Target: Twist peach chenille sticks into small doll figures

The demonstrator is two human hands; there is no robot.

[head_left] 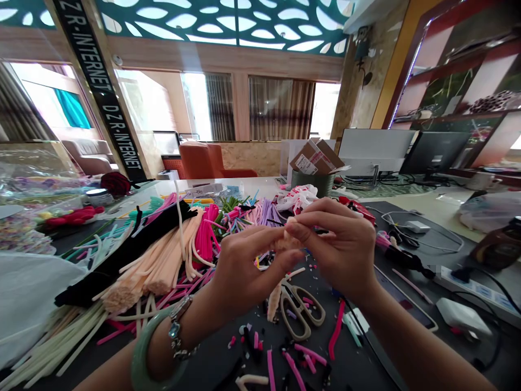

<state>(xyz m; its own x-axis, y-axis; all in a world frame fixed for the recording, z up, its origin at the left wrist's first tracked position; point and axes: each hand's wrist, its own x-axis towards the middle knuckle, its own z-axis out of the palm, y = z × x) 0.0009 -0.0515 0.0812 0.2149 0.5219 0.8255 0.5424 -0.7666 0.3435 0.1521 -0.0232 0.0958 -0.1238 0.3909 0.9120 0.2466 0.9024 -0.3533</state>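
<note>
Left hand and right hand pinch a peach pipe cleaner
Fingers closed on it, held between the hands; scissors lie at six o'clock, a heap of pipe cleaners at nine.

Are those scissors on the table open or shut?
Shut, it seems: the scissors lie flat, their two beige handle loops close together.

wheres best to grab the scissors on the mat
Grip the scissors by their beige loop handles, coming from above on the near side. They lie flat on the dark mat with the loops toward you and blades pointing away, so the fingers of your right hand can drop straight into the loops.
</note>
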